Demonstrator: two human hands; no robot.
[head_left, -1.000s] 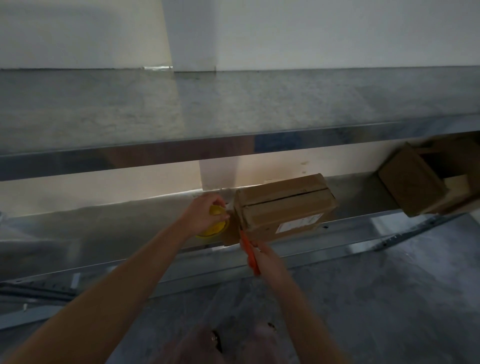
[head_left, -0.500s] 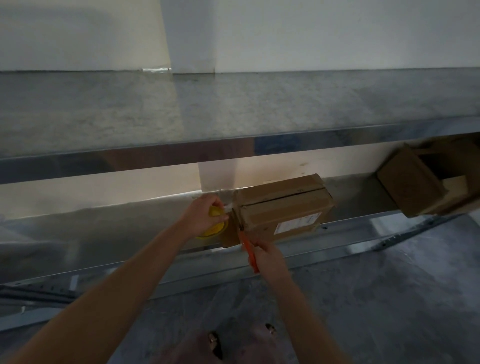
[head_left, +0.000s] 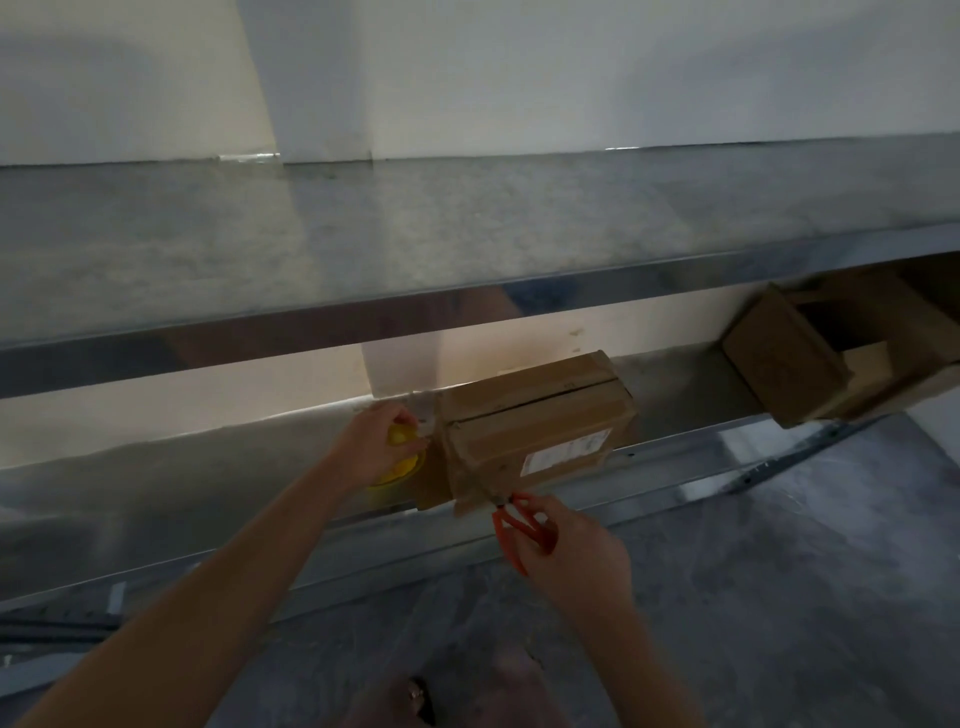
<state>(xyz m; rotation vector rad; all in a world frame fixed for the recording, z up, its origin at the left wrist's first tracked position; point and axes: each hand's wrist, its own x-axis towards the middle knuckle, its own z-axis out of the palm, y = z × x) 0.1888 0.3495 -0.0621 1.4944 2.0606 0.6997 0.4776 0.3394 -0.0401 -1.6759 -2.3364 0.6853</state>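
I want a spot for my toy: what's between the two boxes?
Head view: only bare metal shelf between the labelled box and the open box.

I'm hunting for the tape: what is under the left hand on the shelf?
A yellow round thing, gripped by the left hand, beside the cardboard box. The right hand holds orange scissors at the box's corner. The left hand covers most of it, so its kind is unclear.

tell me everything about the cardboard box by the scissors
The cardboard box is brown and oblong, lying askew on the lower metal shelf. A dark seam runs along its top; a white label sits on its front. At its lower left corner, orange scissors in the right hand meet a loose flap. The left hand grips a yellow object beside its left end.
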